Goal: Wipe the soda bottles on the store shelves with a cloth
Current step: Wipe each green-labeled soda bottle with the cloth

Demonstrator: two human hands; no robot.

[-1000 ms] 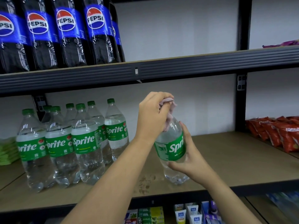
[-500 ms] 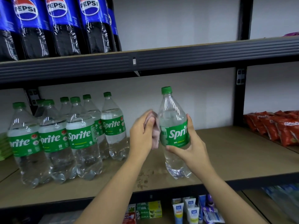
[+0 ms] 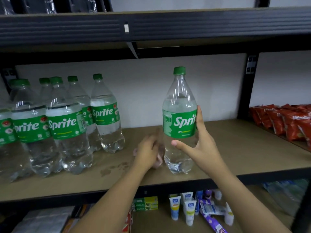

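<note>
1. Shelf (image 3: pixel 218 148), left end: cluster of standing Sprite bottles (image 3: pixel 64 125), untouched by either hand.
2. Left hand (image 3: pixel 148 152), motion-blurred, fingers curled round a pink cloth (image 3: pixel 159 161) pressed to the lower body of the held bottle (image 3: pixel 180 121). A second ago it rubbed the cap; half a second ago, the label.
3. Right hand (image 3: pixel 200 143) grips the bottle from the right, thumb across the front, fingers behind; the base rests at the front edge.
4. Judgement: top-to-bottom pass nearly complete; next bottle soon.
5. Far right: red snack packets (image 3: pixel 286 121).

Held bottle (image 3: pixel 179 121) right of bottle row (image 3: pixel 62 125)
</note>
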